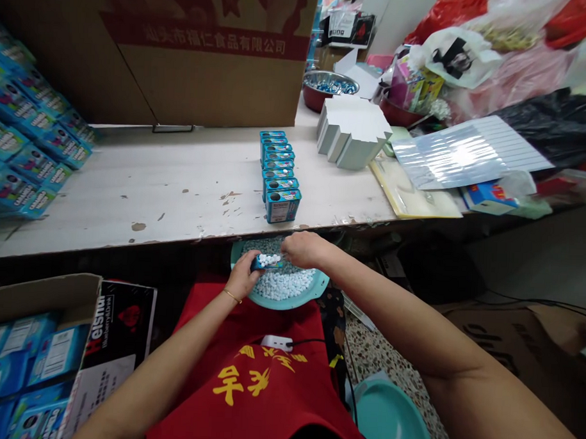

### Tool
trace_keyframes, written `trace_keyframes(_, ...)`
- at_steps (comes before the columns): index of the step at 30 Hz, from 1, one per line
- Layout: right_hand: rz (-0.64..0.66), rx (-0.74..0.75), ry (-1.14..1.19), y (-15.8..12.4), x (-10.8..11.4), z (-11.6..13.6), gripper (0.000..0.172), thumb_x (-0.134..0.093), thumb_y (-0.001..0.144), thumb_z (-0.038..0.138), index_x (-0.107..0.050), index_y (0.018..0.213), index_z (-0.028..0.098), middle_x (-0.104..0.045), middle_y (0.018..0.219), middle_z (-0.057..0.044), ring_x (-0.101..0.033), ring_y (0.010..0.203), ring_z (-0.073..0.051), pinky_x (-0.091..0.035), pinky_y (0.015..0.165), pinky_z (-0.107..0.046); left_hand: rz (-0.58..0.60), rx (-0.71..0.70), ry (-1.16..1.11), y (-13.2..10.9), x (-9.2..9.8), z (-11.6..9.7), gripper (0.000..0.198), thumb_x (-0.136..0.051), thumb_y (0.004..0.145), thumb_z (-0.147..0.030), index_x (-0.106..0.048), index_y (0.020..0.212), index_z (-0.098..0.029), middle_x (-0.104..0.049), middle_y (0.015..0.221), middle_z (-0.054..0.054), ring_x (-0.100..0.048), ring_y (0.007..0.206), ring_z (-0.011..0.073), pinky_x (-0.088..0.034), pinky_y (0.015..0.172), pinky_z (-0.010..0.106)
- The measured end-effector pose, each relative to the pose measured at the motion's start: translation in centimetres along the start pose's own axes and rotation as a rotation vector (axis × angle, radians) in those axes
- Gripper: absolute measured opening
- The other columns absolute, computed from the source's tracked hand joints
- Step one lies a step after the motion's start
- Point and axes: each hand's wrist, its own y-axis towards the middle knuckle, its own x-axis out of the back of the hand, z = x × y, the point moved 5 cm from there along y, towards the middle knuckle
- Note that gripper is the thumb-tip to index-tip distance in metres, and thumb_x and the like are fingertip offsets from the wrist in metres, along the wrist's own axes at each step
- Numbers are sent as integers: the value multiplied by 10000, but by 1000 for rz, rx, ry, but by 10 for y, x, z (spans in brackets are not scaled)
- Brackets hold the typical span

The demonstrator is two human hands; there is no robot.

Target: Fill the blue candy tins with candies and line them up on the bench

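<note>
Both my hands hover over a round teal plastic plate (271, 302) heaped with small pale mints (282, 285). My left hand (243, 275) is clamped around a small blue rectangular tin (266, 263), and my right hand (304, 249) has its fingers bunched together against the tin's end. Just beyond my hands, a row of upright blue tins (278, 174) stands on the chipped white worktop (144, 201).

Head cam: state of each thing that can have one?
Small blue tin, held, white mints heaped at its open end.
Left hand, closed around it.
Right hand, fingers bunched just above it.
White mints, loose heap.
Teal plate, under the mints, below the table edge.
Row of blue tins, upright in a line.
Cardboard box, open, blue packs inside.
Metal bowl, holding blue items.
</note>
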Motion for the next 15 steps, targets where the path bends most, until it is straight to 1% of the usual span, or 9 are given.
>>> trace_keyframes(2, -8, -2, -8, -2, -1, 3, 274, -470, 766, 194, -635, 968, 110, -643, 911, -166, -596, 878, -271, -466, 724, -374, -4, -7, 20, -1, -2, -1, 357, -533, 696, -184, -475, 1048, -172, -535, 999, 63, -501, 927, 192, -400, 845, 336)
trace_keyframes(5, -54, -2, -37, -8, -1, 5, 269, -461, 763, 172, -627, 966, 110, -644, 888, -161, -604, 854, -266, -471, 716, -369, -22, 2, 42, -2, -3, 1, 358, -527, 694, -177, -475, 1048, -162, -532, 997, 74, -500, 928, 199, -396, 847, 340)
trace_keyframes(8, -94, -18, -40, -15, -4, 0, 256, -456, 770, 175, -623, 957, 128, -645, 895, -147, -608, 838, -259, -473, 708, -363, -25, 1, 23, -2, -4, 2, 349, -524, 691, -173, -477, 1037, -164, -531, 994, 71, -498, 927, 197, -397, 846, 339)
trace_keyframes(12, -68, -58, -15, -17, -15, -10, 268, -457, 784, 220, -617, 990, 158, -640, 935, -138, -605, 854, -265, -475, 704, -364, -16, 8, -9, 0, -8, -3, 330, -519, 688, -164, -477, 1015, -175, -530, 968, 58, -499, 900, 189, -402, 822, 331)
trace_keyframes(15, -46, -68, -9, -15, -23, -9, 270, -445, 794, 232, -615, 990, 158, -638, 934, -147, -605, 859, -273, -470, 707, -380, -4, 9, 21, 2, -12, -7, 324, -515, 680, -152, -485, 1002, -177, -532, 946, 57, -495, 889, 194, -398, 817, 336)
